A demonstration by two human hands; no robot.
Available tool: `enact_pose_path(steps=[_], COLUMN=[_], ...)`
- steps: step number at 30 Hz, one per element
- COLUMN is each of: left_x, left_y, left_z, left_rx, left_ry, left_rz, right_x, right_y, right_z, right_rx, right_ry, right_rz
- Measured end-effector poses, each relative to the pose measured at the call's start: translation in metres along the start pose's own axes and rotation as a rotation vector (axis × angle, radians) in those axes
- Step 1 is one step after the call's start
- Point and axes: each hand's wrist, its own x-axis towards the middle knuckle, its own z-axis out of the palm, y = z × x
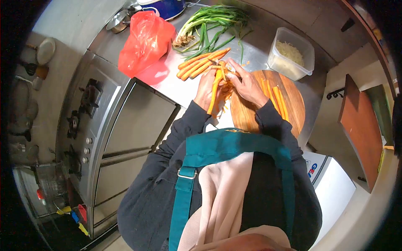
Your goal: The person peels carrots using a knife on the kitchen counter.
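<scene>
Holds a carrot in the left hand, with fingers curled closed around it, just off the left edge of the round wooden board. Brings the right hand to the carrot's far end, over the board's far left edge, with thumb and fingers bent inward. Cannot tell whether gripping a tool there or only touching the carrot; cannot make out the brownish strip between the hands either. Hides most of the left fingertips behind the carrot, and the board's near edge behind the apron and right sleeve.

Looks bright orange, slender and smooth along the carrot's visible length, with orange peelings heaped beside it, partly covered by the hands. Shows more cut-off or covered things toward the tabletop's far edge: a blue pot cropped by the view, a red bag with unseen contents, spring onions with overlapping leaves, and, in the far right corner, a tub of pale shreds too fine to identify.
</scene>
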Motion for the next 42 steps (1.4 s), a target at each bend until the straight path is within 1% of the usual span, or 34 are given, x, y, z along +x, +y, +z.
enact_pose_path(steps=[1,2,3,4,6,8,10,11,12,14,16,18,19,21,22,24,25,26,27,29,30,31,32,33,34,36,37,39,42], left_x=[-0.001,0.0,-0.001,-0.001,-0.003,-0.008,-0.009,0.005,0.006,0.004,-0.005,-0.006,-0.003,0.002,0.005,0.005,0.002,-0.001,-0.001,0.001,0.004,0.012,0.022,0.03,0.033,0.034,0.034,0.036,0.038], left_y=[0.005,0.004,0.002,0.002,0.007,0.011,0.008,0.002,0.003,0.002,0.01,0.013,0.011,0.008,0.006,0.006,0.007,0.008,0.006,0.003,0.005,0.008,0.009,0.012,0.012,0.016,0.019,0.018,0.015], left_z=[0.002,0.002,0.002,0.004,0.013,0.014,0.0,-0.019,-0.018,-0.014,0.001,0.005,0.0,-0.008,-0.012,-0.01,-0.004,0.001,0.005,0.011,0.003,-0.013,-0.03,-0.033,-0.037,-0.037,-0.032,-0.034,-0.035], left_rx=[-0.006,-0.005,-0.003,0.0,0.002,0.004,-0.015,0.016,0.018,-0.039,-0.054,-0.07,-0.043,-0.015,-0.012,-0.007,0.071,0.148,0.148,0.34,0.34,0.23,0.12,-0.014,-0.014,-0.07,-0.048,-0.024,-0.029], left_ry=[-0.021,-0.024,0.04,0.104,0.119,0.135,-0.056,-0.152,-0.157,-0.033,-0.015,0.003,0.003,0.003,0.001,-0.002,0.034,0.071,0.072,0.158,0.16,0.179,0.198,0.163,0.165,0.246,0.232,0.235,0.194], left_rz=[-0.078,-0.082,-0.104,-0.127,-0.126,-0.123,-0.121,-0.152,-0.149,-0.18,-0.19,-0.199,-0.197,-0.195,-0.204,-0.213,-0.181,-0.147,-0.145,0.073,0.075,0.011,-0.053,-0.057,-0.054,-0.029,-0.019,-0.008,0.005], right_x=[0.001,0.0,0.0,0.001,0.004,0.006,0.007,0.008,0.009,0.009,0.009,0.011,0.011,0.011,0.01,0.01,0.01,0.01,0.01,0.003,-0.001,-0.005,-0.011,-0.017,-0.023,-0.032,-0.035,-0.037,-0.033], right_y=[-0.003,-0.007,-0.011,-0.011,-0.009,-0.005,-0.001,0.001,0.002,0.003,0.004,0.006,0.007,0.005,0.002,-0.005,0.001,0.012,0.02,0.031,0.032,0.022,0.009,-0.001,-0.003,-0.008,-0.013,-0.025,-0.035], right_z=[-0.001,-0.001,-0.001,-0.002,-0.004,-0.003,-0.001,0.0,0.0,0.001,0.002,0.003,0.004,0.004,0.002,-0.003,-0.003,-0.001,0.001,0.007,0.009,0.007,0.005,0.005,0.009,0.016,0.017,0.012,0.008], right_rx=[-0.001,0.04,0.08,0.078,0.122,0.134,0.145,0.15,0.155,0.171,0.186,0.369,0.369,0.257,0.257,0.323,0.324,0.335,0.344,0.371,0.398,0.4,0.261,0.122,0.123,0.059,0.063,-0.006,0.008], right_ry=[0.004,-0.035,-0.073,-0.068,-0.044,-0.037,-0.033,-0.033,-0.032,-0.029,-0.024,-0.051,-0.05,0.009,0.01,-0.058,-0.058,-0.092,-0.127,-0.111,-0.093,-0.094,-0.144,-0.193,-0.195,-0.158,-0.162,-0.276,-0.273], right_rz=[0.0,0.046,0.091,0.092,0.019,0.015,0.007,0.011,0.015,0.017,0.021,0.152,0.15,0.022,0.021,0.193,0.192,0.296,0.401,0.395,0.391,0.389,0.327,0.264,0.262,-0.064,-0.062,0.07,0.09])
